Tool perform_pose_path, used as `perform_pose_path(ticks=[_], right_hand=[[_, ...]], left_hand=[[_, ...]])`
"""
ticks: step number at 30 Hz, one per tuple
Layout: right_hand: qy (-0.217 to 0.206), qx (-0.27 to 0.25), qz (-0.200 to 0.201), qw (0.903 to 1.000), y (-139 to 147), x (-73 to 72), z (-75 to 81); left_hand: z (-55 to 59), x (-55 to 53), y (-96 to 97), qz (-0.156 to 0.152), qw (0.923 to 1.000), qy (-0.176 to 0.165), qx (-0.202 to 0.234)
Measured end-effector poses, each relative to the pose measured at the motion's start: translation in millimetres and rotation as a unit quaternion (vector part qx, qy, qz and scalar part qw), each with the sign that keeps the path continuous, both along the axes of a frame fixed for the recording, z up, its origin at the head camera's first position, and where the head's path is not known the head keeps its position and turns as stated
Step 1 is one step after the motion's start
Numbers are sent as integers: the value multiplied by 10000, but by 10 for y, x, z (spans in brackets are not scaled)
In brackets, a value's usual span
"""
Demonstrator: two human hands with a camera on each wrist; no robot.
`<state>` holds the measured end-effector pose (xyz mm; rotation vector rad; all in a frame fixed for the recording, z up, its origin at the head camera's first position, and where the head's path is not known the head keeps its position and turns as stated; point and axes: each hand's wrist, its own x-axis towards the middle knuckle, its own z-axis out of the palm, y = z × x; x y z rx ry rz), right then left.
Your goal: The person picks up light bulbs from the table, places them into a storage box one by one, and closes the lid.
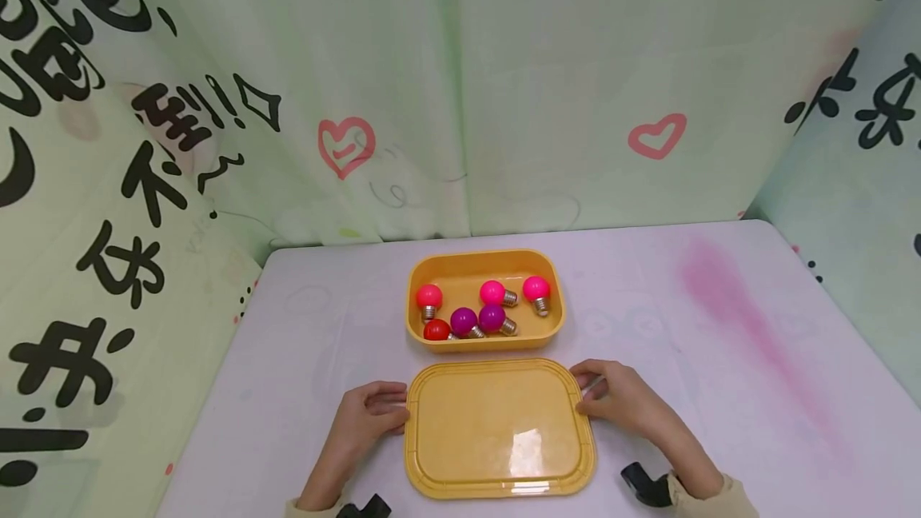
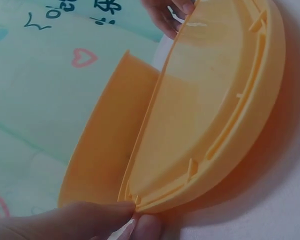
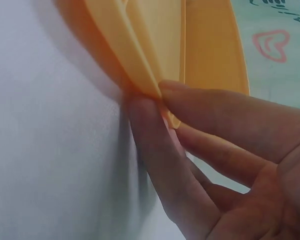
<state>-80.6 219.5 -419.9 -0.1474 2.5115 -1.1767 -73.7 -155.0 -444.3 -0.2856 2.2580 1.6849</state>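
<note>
A yellow rectangular lid point(image 1: 496, 422) with rounded corners is held between both hands, in front of a yellow box point(image 1: 489, 346). My left hand point(image 1: 370, 416) pinches its left edge; in the left wrist view the thumb point(image 2: 90, 217) lies at the lid's rim point(image 2: 240, 165). On the opposite edge my right hand point(image 1: 620, 396) grips the lid between thumb and fingers, seen close up as fingers point(image 3: 165, 165) around the rim in the right wrist view. Inside the box lie several toy light bulbs, among them a pink bulb point(image 1: 536, 288), a purple bulb point(image 1: 464, 321) and a red bulb point(image 1: 436, 330).
The white tabletop point(image 1: 309, 326) carries a pink smear point(image 1: 748, 326) on the right. Pale green curtains point(image 1: 504, 102) with black lettering and red hearts hang behind and along the sides. Black wrist devices point(image 1: 647, 486) sit near both sleeves.
</note>
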Motion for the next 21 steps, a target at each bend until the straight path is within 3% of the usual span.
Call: perform_pose_path(ticks=[7,13,21], right_hand=[[84,-331,225,9992,114,18,59],[-47,-508,334,9981,160,12,151],[7,-532,325,9981,174,6,283]], left_hand=[[63,8,-31,-288,9990,-12,333],[148,-17,-34,-457,9985,-15,305],[255,4,-12,-410,9987,-24,314]])
